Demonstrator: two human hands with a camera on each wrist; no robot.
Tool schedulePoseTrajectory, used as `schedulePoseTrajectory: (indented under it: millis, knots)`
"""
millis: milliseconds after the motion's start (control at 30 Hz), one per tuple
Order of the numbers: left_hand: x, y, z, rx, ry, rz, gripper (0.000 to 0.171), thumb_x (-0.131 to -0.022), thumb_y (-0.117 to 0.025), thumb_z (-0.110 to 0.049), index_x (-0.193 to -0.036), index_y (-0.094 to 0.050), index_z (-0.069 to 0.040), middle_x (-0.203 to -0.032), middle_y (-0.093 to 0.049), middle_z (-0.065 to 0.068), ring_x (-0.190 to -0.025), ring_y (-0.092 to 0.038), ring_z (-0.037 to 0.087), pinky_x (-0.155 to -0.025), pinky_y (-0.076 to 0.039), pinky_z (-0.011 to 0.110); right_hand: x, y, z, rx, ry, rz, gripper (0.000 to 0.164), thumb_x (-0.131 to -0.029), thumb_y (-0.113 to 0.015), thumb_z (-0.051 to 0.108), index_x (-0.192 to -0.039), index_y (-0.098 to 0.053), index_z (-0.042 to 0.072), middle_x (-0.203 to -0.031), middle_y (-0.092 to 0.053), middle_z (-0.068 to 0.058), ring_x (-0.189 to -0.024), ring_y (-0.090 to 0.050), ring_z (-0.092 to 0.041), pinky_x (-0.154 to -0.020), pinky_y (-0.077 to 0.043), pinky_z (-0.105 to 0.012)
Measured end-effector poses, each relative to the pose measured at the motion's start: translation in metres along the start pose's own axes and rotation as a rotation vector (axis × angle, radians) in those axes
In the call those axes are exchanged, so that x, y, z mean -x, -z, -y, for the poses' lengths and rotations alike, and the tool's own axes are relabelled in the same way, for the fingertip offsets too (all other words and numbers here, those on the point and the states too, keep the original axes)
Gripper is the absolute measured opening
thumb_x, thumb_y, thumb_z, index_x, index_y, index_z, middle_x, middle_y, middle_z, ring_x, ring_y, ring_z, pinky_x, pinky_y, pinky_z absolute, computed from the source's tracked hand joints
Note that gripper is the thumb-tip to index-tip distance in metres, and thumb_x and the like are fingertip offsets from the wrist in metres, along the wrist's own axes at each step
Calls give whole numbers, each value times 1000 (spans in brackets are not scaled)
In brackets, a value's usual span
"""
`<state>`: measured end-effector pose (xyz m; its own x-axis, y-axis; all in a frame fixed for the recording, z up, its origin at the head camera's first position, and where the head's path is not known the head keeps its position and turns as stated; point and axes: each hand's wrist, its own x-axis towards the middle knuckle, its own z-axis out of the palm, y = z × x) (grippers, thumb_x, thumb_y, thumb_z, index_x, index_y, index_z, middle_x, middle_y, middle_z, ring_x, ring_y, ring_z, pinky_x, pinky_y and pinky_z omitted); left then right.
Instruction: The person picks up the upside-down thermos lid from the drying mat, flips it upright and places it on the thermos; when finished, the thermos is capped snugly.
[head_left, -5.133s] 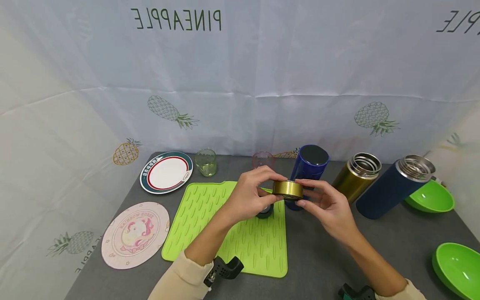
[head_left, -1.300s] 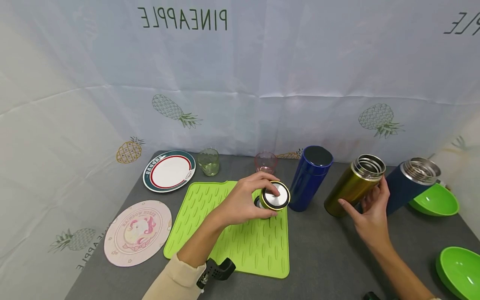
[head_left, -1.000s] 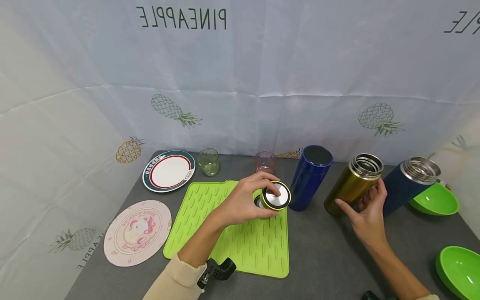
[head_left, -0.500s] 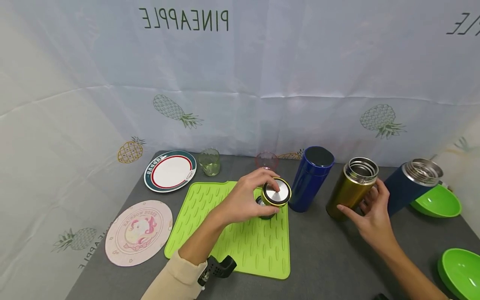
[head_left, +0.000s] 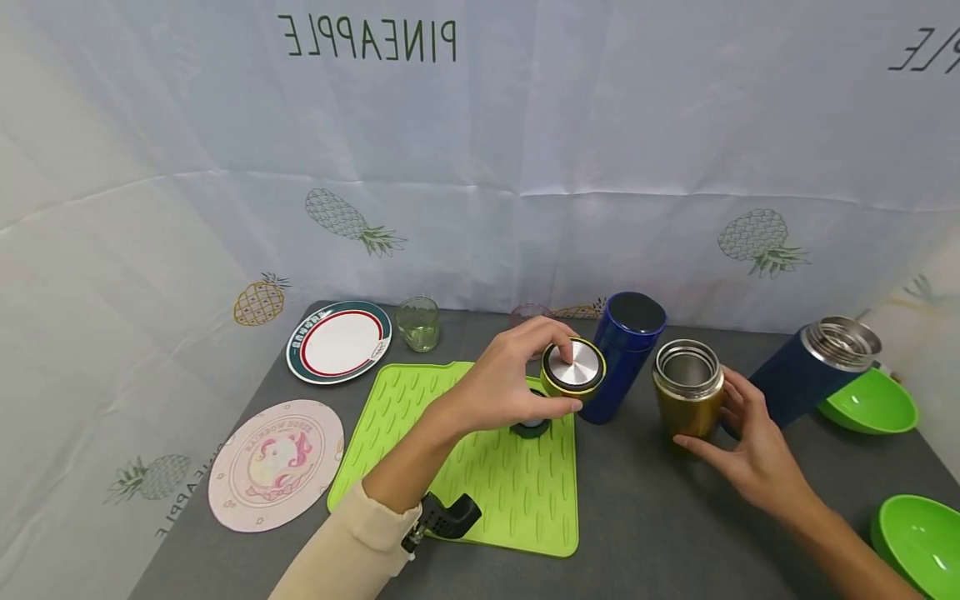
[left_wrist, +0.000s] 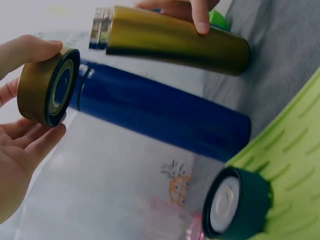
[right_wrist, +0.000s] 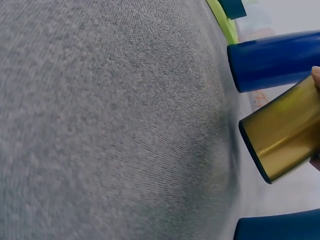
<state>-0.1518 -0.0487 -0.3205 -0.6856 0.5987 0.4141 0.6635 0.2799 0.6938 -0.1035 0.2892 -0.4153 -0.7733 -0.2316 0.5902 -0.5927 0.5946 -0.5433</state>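
Note:
In the head view, my left hand point(head_left: 498, 379) pinches a gold bottle lid point(head_left: 576, 365) by its rim, silver top up, fingertip on the silver disc. The left wrist view shows the black-ringed underside of the lid point(left_wrist: 61, 89). My right hand point(head_left: 753, 450) grips the side of a gold thermos bottle point(head_left: 690, 412), whose open steel mouth faces up, tilted towards me. Its base tips at an angle in the right wrist view, where the bottle point(right_wrist: 285, 130) leans by the blue one. Lid and bottle mouth are apart, with a capped blue thermos point(head_left: 618, 367) behind between them.
A dark round lid point(head_left: 531, 428) lies on the green mat point(head_left: 480, 500). An uncapped navy thermos point(head_left: 798, 375) stands right of my right hand. Green bowls point(head_left: 922, 542) are at the right; a plate point(head_left: 337, 343), pink round mat point(head_left: 276, 467) and glasses point(head_left: 417, 325) are left and back.
The lid was between both hands at first; then my right hand took hold of the gold bottle. Lately the bottle has moved left and nearer, and the lid has shifted right and up towards it.

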Motion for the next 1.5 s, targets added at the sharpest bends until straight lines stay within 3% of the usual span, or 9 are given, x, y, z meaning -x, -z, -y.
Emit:
schedulePoseTrajectory:
  millis: [200, 500, 633, 900, 1100, 1300, 1500]
  knots:
    - [-12, -9, -10, -10, -85, 14, 37, -79, -88, -22, -96, -56, -15, -130, -63, 2, -127, -59, 13, -91, -49, 19, -1, 1, 5, 11, 33, 67, 125, -46, -90, -23, -153, -27, -6, -154, -36, 30, -136, -39, 19, -103, -34, 2]
    - [-28, -27, -22, -34, -142, 32, 41, -77, -90, -27, -98, -57, -15, -132, -61, 2, -126, -59, 10, -94, -47, 10, -1, -1, 11, 2, 89, 126, 121, -47, -93, -17, -152, -33, -7, -153, -39, 26, -134, -42, 17, -106, -34, 1]
    - [-32, -33, -24, -23, -147, 51, 42, -77, -91, -25, -98, -57, -13, -134, -60, 4, -123, -61, 13, -92, -48, 10, 0, -3, 13, -8, 85, 120, 120, -46, -91, -19, -152, -35, -7, -154, -39, 23, -135, -42, 17, -106, -33, 1]
    - [-33, -44, -24, -60, -136, 95, 42, -78, -91, -25, -101, -58, -11, -132, -59, 5, -119, -60, 15, -93, -46, 9, 2, -4, 16, 16, 37, 134, 118, -50, -91, -17, -154, -36, -1, -152, -36, 29, -133, -39, 21, -104, -33, 3]
    - [-35, -42, -23, -70, -118, 173, 41, -79, -89, -23, -103, -58, -12, -140, -60, 4, -126, -59, 15, -98, -46, 12, 4, -4, 17, 1, 16, 151, 117, -53, -92, -16, -155, -36, 2, -151, -37, 29, -132, -40, 21, -104, -33, 3]
    - [-37, -36, -24, -111, -149, 227, 51, -80, -89, -19, -124, -63, -10, -124, -66, 1, -122, -60, 12, -106, -44, 16, 4, -2, 16, -7, -3, 165, 114, -55, -92, -14, -154, -38, 2, -148, -38, 32, -131, -40, 23, -102, -35, 3]
    - [-33, -37, -25, -70, -133, 216, 39, -81, -88, -20, -103, -58, -12, -146, -58, 5, -129, -59, 17, -95, -49, 17, 5, 0, 16, -23, -27, 174, 109, -57, -91, -13, -152, -40, 3, -144, -42, 33, -128, -43, 23, -100, -37, 3]
